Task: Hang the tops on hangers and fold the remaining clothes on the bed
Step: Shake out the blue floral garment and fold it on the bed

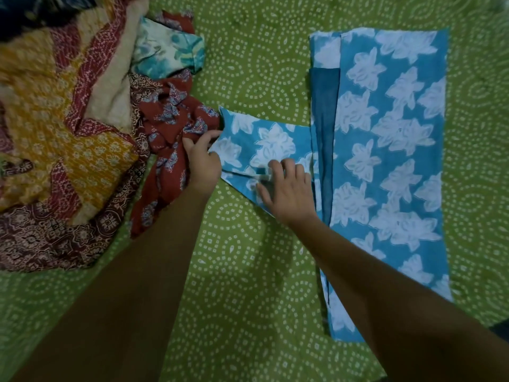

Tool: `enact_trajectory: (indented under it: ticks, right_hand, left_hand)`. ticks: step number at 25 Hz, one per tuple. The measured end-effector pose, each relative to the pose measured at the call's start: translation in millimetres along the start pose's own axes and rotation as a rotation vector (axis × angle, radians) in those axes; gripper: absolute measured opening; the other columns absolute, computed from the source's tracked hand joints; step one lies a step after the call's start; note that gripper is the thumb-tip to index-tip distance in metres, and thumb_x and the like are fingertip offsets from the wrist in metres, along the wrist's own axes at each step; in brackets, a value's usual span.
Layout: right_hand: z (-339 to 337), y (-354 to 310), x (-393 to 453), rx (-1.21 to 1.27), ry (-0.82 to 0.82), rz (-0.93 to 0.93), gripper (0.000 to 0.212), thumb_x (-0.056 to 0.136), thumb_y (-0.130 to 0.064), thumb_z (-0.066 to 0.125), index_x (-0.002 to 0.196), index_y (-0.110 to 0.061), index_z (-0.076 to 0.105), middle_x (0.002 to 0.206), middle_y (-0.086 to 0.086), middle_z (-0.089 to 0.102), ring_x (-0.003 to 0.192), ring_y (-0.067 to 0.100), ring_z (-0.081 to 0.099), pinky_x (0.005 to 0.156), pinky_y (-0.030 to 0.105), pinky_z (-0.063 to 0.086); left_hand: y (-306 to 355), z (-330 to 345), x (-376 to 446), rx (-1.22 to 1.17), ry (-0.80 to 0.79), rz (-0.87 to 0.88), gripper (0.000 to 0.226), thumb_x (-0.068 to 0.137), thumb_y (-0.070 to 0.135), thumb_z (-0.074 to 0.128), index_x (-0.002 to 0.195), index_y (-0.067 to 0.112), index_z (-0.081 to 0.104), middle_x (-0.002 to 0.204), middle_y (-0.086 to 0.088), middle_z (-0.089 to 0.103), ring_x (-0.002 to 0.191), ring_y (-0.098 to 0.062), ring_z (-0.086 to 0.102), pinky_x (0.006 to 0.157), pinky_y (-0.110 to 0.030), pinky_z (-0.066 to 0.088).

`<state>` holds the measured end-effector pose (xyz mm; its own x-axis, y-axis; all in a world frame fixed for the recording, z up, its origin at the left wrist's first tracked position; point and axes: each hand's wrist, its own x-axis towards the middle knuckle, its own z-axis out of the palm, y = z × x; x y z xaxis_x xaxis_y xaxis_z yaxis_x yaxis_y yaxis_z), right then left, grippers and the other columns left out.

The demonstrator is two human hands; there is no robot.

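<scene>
Blue white-flowered top [391,150] flat on bed, sleeve [261,139] under both hands

A bed [248,285] fills almost the whole view, covered with a green sheet printed with white dotted circles and small leaf shapes. The light is dim and even, and a dark patch shows at the lower right edge
</scene>
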<state>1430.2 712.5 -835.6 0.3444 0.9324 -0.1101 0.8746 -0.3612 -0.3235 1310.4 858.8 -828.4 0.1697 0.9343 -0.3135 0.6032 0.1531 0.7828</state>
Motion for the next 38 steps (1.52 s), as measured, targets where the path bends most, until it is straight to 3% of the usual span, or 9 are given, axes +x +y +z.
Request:
enact_trajectory:
  ticks: [3, 6, 11, 15, 18, 24, 28, 34, 38]
  right_hand:
    - [-3.9, -10.3, 40.2, -0.149, -0.183, -0.055, 0.060, 0.087, -0.045, 0.054, 0.137, -0.019, 0.032, 0.127, 0.007, 0.040, 0.111, 0.026, 0.041, 0.090, 0.039, 0.035]
    - [-8.4, -16.0, 72.7, -0.046, -0.238, -0.063, 0.036, 0.097, -0.024, 0.044, 0.130, -0.012, 0.047, 0.125, 0.010, 0.048, 0.111, 0.029, 0.048, 0.081, 0.040, 0.042]
    - [-23.5, 2.1, 63.7, 0.789, 0.200, 0.368, 0.032, 0.103, -0.024, 0.039, 0.073, -0.013, 0.045, 0.068, -0.002, 0.045, 0.063, 0.011, 0.041, 0.059, 0.030, 0.027]
    - [-36.3, -3.0, 51.4, 1.010, 0.383, 0.536, 0.030, 0.103, -0.026, 0.039, 0.076, -0.015, 0.046, 0.063, -0.007, 0.039, 0.054, 0.002, 0.034, 0.054, 0.020, 0.028]
    - [-40.1, -7.6, 55.2, 1.069, 0.490, 0.616, 0.021, 0.101, -0.024, 0.044, 0.090, -0.010, 0.055, 0.066, -0.009, 0.046, 0.055, -0.003, 0.042, 0.054, 0.014, 0.033]
    - [-44.7, -12.1, 52.5, 0.888, 0.424, 0.470, 0.014, 0.091, -0.029, 0.062, 0.090, -0.016, 0.057, 0.070, -0.017, 0.051, 0.062, -0.001, 0.048, 0.059, 0.023, 0.039]
    - [-52.4, -19.1, 39.2, 0.726, 0.405, 0.319, 0.017, 0.092, -0.033, 0.060, 0.088, -0.017, 0.057, 0.073, -0.013, 0.058, 0.069, 0.010, 0.056, 0.057, 0.032, 0.041]
    - [-27.1, -28.2, -8.3, 0.369, 0.267, -0.049, 0.015, 0.090, -0.025, 0.063, 0.098, -0.013, 0.065, 0.079, 0.005, 0.065, 0.075, 0.022, 0.060, 0.054, 0.030, 0.046]
    - [-3.2, -29.7, -24.3, 0.186, 0.188, -0.212, 0.013, 0.083, -0.016, 0.069, 0.095, -0.010, 0.066, 0.077, 0.007, 0.067, 0.067, 0.027, 0.061, 0.053, 0.032, 0.048]
  left_hand:
    - [-0.1, 4.3, -14.8, 0.188, 0.111, 0.071, 0.055, 0.077, -0.005, 0.068, 0.126, 0.010, 0.049, 0.131, -0.013, 0.031, 0.111, -0.027, 0.050, 0.094, -0.015, 0.034]
    - [6.9, 5.9, -16.4, 0.227, 0.120, -0.005, 0.069, 0.071, 0.004, 0.080, 0.128, 0.010, 0.042, 0.137, -0.016, 0.025, 0.103, -0.020, 0.048, 0.094, -0.014, 0.030]
    - [14.9, 9.7, -15.4, -0.173, 0.344, -0.001, 0.041, 0.082, 0.024, 0.074, 0.111, 0.009, 0.050, 0.127, -0.014, 0.031, 0.094, -0.018, 0.053, 0.083, -0.016, 0.049]
    - [6.3, 14.7, -36.5, 0.323, 0.224, 0.027, 0.061, 0.083, 0.034, 0.071, 0.126, 0.005, 0.038, 0.127, -0.019, 0.037, 0.102, -0.033, 0.052, 0.085, -0.031, 0.045]
    - [13.1, 23.1, -31.1, 0.294, 0.170, -0.034, 0.072, 0.078, 0.024, 0.077, 0.131, 0.011, 0.030, 0.128, -0.021, 0.044, 0.107, -0.037, 0.054, 0.091, -0.040, 0.045]
    - [21.1, -2.1, -2.7, 0.146, 0.026, 0.039, 0.042, 0.081, 0.004, 0.070, 0.102, 0.020, 0.037, 0.091, -0.001, 0.050, 0.076, -0.017, 0.051, 0.061, -0.022, 0.034]
    - [-23.8, -45.6, -24.1, 0.108, -0.233, 0.222, 0.024, 0.085, 0.003, 0.064, 0.081, 0.027, 0.065, 0.088, 0.015, 0.065, 0.088, -0.006, 0.061, 0.084, -0.030, 0.048]
    - [-88.8, -72.2, -85.7, 0.158, -0.216, 0.000, 0.038, 0.087, -0.007, 0.058, 0.119, 0.013, 0.064, 0.120, -0.014, 0.059, 0.088, -0.020, 0.058, 0.075, -0.013, 0.044]
    - [-85.7, -57.1, -92.8, 0.085, -0.180, -0.182, 0.030, 0.083, 0.000, 0.065, 0.108, 0.016, 0.069, 0.108, -0.007, 0.061, 0.078, -0.019, 0.060, 0.066, -0.022, 0.050]
